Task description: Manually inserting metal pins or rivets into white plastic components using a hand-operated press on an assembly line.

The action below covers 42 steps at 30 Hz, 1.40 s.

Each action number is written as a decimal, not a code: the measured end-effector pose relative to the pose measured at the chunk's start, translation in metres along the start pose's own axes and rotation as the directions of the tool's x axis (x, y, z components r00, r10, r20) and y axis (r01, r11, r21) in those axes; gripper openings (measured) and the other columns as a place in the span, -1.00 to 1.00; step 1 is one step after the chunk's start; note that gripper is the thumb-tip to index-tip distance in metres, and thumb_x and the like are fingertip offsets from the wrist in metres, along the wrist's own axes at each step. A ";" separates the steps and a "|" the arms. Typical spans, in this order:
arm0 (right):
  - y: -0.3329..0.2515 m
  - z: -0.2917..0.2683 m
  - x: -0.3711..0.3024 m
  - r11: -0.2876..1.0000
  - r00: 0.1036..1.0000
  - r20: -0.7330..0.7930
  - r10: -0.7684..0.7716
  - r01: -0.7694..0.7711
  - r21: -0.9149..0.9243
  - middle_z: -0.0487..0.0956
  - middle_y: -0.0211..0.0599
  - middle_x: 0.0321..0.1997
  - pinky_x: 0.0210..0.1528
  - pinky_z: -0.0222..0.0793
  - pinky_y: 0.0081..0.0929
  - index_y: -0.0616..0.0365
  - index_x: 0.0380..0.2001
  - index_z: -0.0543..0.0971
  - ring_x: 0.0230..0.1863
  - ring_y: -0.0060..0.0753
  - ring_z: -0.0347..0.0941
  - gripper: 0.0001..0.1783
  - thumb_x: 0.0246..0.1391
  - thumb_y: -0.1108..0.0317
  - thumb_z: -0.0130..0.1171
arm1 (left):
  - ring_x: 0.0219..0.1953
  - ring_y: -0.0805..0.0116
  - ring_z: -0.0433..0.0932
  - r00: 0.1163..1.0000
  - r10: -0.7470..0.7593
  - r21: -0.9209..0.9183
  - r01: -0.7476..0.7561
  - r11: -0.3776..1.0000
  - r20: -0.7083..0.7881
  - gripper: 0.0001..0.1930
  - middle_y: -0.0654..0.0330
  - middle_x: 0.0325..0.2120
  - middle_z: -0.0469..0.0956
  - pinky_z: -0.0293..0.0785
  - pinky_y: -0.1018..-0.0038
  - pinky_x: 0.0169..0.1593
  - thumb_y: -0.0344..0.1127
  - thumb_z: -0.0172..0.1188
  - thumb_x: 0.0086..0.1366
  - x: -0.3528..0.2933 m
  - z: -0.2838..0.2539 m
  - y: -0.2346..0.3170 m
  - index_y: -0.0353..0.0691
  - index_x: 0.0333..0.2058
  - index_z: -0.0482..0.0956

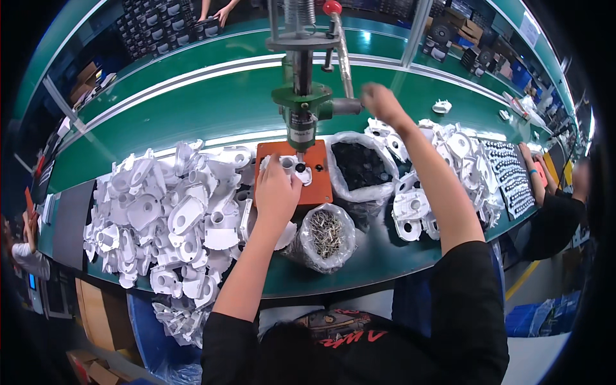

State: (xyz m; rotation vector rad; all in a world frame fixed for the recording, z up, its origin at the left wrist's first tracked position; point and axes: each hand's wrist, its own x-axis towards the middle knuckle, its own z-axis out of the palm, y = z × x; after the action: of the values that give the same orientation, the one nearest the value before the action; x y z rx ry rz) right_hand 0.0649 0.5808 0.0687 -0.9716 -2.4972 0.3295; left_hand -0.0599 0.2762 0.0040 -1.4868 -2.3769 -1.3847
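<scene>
A green hand press [301, 102] stands over an orange fixture block [266, 151]. Its ram tip comes down onto a black piece [300, 168] set in a white plastic housing [307, 178] on the block. My left hand [279, 186] is closed on that housing's left side, fingers partly covering it. My right hand [381, 104], slightly blurred, is closed in a fist at the outer end of the press's side shaft [346, 106]; what it grips there is mostly hidden by the fingers. A metal lever [344, 58] with a red knob [332, 7] rises from that shaft.
A large heap of white housings [167, 205] lies left, more [459, 147] right. Bags of black pieces [362, 168] and metal pins [324, 232] sit beside the block. A tray of small parts [507, 173] and a co-worker [558, 212] are far right; another person's hands [221, 14] show behind.
</scene>
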 end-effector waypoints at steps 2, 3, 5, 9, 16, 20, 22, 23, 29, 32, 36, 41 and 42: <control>0.031 0.028 -0.019 0.937 0.998 0.041 0.050 -0.032 -0.347 0.40 0.02 0.09 0.07 0.31 -0.08 0.00 0.07 0.42 0.08 0.07 0.36 -0.41 -0.10 0.15 0.19 | 0.09 -0.11 0.35 0.992 0.036 0.300 -0.072 0.951 0.122 -0.53 -0.21 -0.05 0.39 0.24 0.09 0.15 -0.29 0.11 0.05 0.017 0.000 -0.014 -0.46 -0.08 0.35; 0.043 0.040 -0.022 0.933 0.997 0.005 0.079 -0.072 -0.353 0.37 -0.01 0.12 0.10 0.26 -0.03 0.00 0.05 0.43 0.12 0.07 0.32 -0.42 -0.09 0.07 0.18 | 0.12 -0.10 0.29 0.981 0.181 0.482 -0.194 0.855 0.073 -0.52 -0.21 -0.05 0.36 0.17 0.07 0.19 -0.22 0.11 0.05 0.018 0.007 -0.035 -0.43 -0.10 0.37; 0.066 0.054 -0.029 0.912 0.984 -0.020 0.177 -0.171 -0.372 0.34 -0.04 0.15 0.12 0.20 0.06 0.00 0.04 0.43 0.15 0.10 0.28 -0.37 -0.09 -0.07 0.19 | 0.13 -0.11 0.27 0.960 0.160 0.417 -0.246 0.875 0.231 -0.54 -0.18 -0.05 0.35 0.15 0.05 0.20 -0.18 0.12 0.04 0.031 -0.003 -0.034 -0.36 -0.12 0.40; 0.053 0.061 -0.025 0.874 0.932 0.083 0.353 -0.298 -0.384 0.34 -0.07 0.18 0.09 0.17 0.14 0.06 0.03 0.42 0.13 0.16 0.31 -0.23 -0.11 -0.29 0.16 | 0.10 0.00 0.34 0.805 0.134 0.271 -0.344 0.899 0.578 -0.35 -0.05 -0.08 0.41 0.19 0.13 0.19 0.02 0.19 -0.04 0.061 -0.028 -0.041 -0.11 0.04 0.32; 0.032 0.057 -0.008 0.781 0.843 0.105 0.528 -0.433 -0.450 0.36 -0.06 0.12 0.02 0.32 0.04 0.08 0.03 0.43 0.07 0.04 0.41 -0.15 -0.15 -0.39 0.11 | -0.14 0.11 0.55 0.663 -0.184 0.488 -0.306 0.817 0.725 -0.45 0.06 -0.19 0.54 0.46 0.36 -0.05 0.10 0.25 -0.11 0.106 -0.070 0.018 -0.12 -0.17 0.54; 0.038 0.062 -0.005 0.744 0.794 0.128 0.594 -0.481 -0.464 0.34 -0.12 0.12 -0.01 0.36 -0.02 0.07 0.02 0.42 0.06 -0.03 0.42 -0.18 -0.18 -0.32 0.19 | -0.08 0.13 0.51 0.795 -0.310 0.694 -0.184 0.696 0.521 -0.55 0.02 -0.20 0.54 0.46 0.35 -0.04 0.03 0.31 -0.12 0.135 -0.075 -0.004 -0.13 -0.28 0.61; 0.041 0.063 -0.007 0.755 0.802 0.116 0.586 -0.489 -0.438 0.32 -0.14 0.13 -0.01 0.33 0.06 0.09 0.01 0.43 0.05 0.01 0.42 -0.24 -0.15 -0.23 0.20 | -0.03 0.07 0.46 0.881 -0.263 0.715 -0.113 0.690 0.393 -0.61 -0.01 -0.11 0.48 0.40 0.29 0.02 -0.07 0.28 -0.05 0.151 -0.078 -0.023 -0.12 -0.24 0.59; 0.039 0.064 -0.007 0.774 0.816 0.105 0.568 -0.487 -0.405 0.31 -0.16 0.14 -0.01 0.29 0.13 0.10 0.01 0.45 0.05 0.04 0.41 -0.31 -0.12 -0.13 0.21 | -0.03 0.07 0.46 0.881 -0.264 0.714 -0.112 0.691 0.393 -0.61 -0.01 -0.11 0.48 0.40 0.29 0.02 -0.07 0.28 -0.05 0.157 -0.079 -0.047 -0.12 -0.24 0.59; 0.042 0.070 -0.006 0.848 0.901 0.061 0.430 -0.380 -0.369 0.31 -0.10 0.07 -0.07 0.33 0.11 0.11 0.00 0.35 0.03 0.08 0.38 -0.30 -0.14 -0.08 0.25 | 0.10 0.01 0.34 0.974 -0.038 0.749 -0.145 0.647 0.221 -0.51 -0.02 0.07 0.34 0.27 0.12 0.10 -0.19 0.20 -0.01 0.154 -0.059 -0.112 -0.05 -0.02 0.50; 0.036 0.060 -0.007 0.906 0.958 -0.024 0.285 -0.278 -0.318 0.32 -0.05 0.04 -0.09 0.34 0.11 0.14 -0.04 0.32 0.00 0.14 0.38 -0.33 -0.14 -0.02 0.28 | 0.12 0.00 0.34 0.734 -0.399 0.668 -0.100 0.737 0.550 -0.49 0.03 0.06 0.39 0.27 0.10 0.12 -0.17 0.22 -0.07 0.155 -0.053 -0.104 -0.05 -0.04 0.52; 0.030 0.041 -0.012 0.990 0.991 0.006 0.134 -0.134 -0.043 0.34 0.03 -0.04 -0.09 0.39 -0.07 0.18 -0.10 0.31 -0.04 0.20 0.39 -0.36 -0.15 0.06 0.32 | 0.04 0.07 0.46 0.675 -0.454 0.717 -0.162 0.678 0.582 -0.52 0.06 -0.10 0.54 0.33 0.13 0.10 -0.19 0.24 -0.09 0.148 -0.049 -0.102 -0.12 -0.10 0.55; -0.030 0.005 -0.052 0.993 0.998 -0.027 0.058 -0.055 0.104 0.36 0.15 -0.05 -0.04 0.36 -0.18 0.24 -0.04 0.28 -0.07 0.16 0.41 -0.23 -0.21 0.00 0.38 | -0.20 -0.03 0.54 0.762 -0.178 0.431 -0.144 0.891 0.623 -0.64 -0.09 -0.27 0.55 0.43 0.23 -0.19 -0.19 0.27 -0.06 0.150 -0.078 -0.118 -0.29 -0.31 0.50; -0.042 -0.009 -0.066 0.983 0.997 0.020 0.069 -0.072 0.171 0.39 0.06 -0.09 -0.03 0.34 -0.28 0.25 -0.04 0.27 -0.10 -0.03 0.40 -0.22 -0.22 0.02 0.40 | -0.22 -0.02 0.55 0.828 -0.132 0.396 -0.116 0.911 0.545 -0.65 -0.08 -0.27 0.56 0.45 0.27 -0.18 -0.23 0.22 0.01 0.148 -0.086 -0.108 -0.30 -0.25 0.48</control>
State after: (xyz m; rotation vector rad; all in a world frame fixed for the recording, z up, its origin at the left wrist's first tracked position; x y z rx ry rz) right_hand 0.0882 0.5055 0.0716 -0.9914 -2.4038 0.5661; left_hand -0.2551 0.3069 0.0480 -1.9330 -2.7425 -0.3858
